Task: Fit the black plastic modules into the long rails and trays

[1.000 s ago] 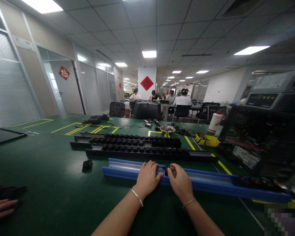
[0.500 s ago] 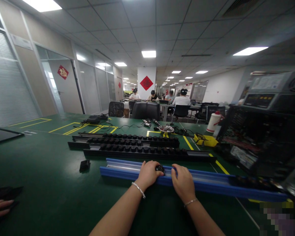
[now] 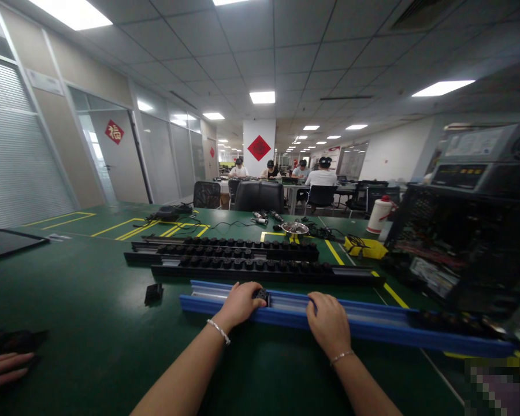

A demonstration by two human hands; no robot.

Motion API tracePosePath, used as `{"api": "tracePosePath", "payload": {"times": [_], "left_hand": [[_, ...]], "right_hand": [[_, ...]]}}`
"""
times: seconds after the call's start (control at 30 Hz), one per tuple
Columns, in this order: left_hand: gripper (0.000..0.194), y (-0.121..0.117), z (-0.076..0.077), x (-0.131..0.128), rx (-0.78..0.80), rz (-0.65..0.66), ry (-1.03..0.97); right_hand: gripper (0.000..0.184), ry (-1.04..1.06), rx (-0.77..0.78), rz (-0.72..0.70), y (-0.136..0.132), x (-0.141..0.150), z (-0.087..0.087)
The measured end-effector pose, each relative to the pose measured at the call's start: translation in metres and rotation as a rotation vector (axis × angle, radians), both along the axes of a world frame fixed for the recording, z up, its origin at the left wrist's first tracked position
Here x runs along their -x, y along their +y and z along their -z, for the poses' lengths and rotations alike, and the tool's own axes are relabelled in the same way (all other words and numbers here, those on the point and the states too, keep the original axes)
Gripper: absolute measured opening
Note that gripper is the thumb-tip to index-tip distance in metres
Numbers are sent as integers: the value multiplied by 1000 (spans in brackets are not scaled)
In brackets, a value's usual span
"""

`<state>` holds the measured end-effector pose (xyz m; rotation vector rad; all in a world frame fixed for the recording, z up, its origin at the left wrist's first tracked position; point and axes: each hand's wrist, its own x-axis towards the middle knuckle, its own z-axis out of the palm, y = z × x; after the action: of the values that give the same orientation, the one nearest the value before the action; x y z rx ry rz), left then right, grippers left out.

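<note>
A long blue power track rail (image 3: 372, 323) lies across the table in front of me, its channel facing up. My left hand (image 3: 241, 303) is closed around a black socket module (image 3: 262, 296) that sits in the channel, left of the rail's middle. Further right, my right hand (image 3: 329, 323) grips the rail, fingers over its far side and thumb at the near side. Several dark modules (image 3: 446, 320) sit in the rail's right end. A loose black module (image 3: 153, 294) lies on the table to the left.
Behind the rail lie black tracks (image 3: 260, 271) filled with round sockets. Another person's hand (image 3: 4, 370) is at the left edge. An open computer case (image 3: 442, 231), a yellow tray (image 3: 368, 248) and a white bottle (image 3: 379, 215) stand at right; a metal dish (image 3: 295, 228) lies behind.
My left hand has moved left along the blue rail with the socket module. My right hand has shifted slightly right and now rests more closely on the rail. The view has shifted slightly.
</note>
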<state>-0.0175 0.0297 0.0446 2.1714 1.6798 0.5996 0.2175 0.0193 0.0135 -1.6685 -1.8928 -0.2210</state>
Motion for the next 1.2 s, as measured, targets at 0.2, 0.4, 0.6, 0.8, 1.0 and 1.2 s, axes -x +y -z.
{"api": "tracePosePath", "payload": {"times": [0.2, 0.4, 0.6, 0.8, 1.0, 1.2], "left_hand": [[32, 0, 0, 25, 13, -24, 21], [31, 1, 3, 51, 31, -43, 12], [37, 0, 2, 80, 74, -138, 60], [40, -2, -2, 106, 123, -173, 89], [34, -3, -1, 126, 132, -206, 84], [36, -4, -2, 148, 91, -212, 34]], "right_hand": [[33, -22, 5, 5, 1, -1, 0], [32, -24, 1, 4, 2, -2, 3], [32, -9, -3, 0, 2, -2, 3], [32, -12, -3, -1, 1, -2, 1], [33, -14, 2, 1, 1, -2, 0], [32, -12, 10, 4, 1, -2, 1]]}}
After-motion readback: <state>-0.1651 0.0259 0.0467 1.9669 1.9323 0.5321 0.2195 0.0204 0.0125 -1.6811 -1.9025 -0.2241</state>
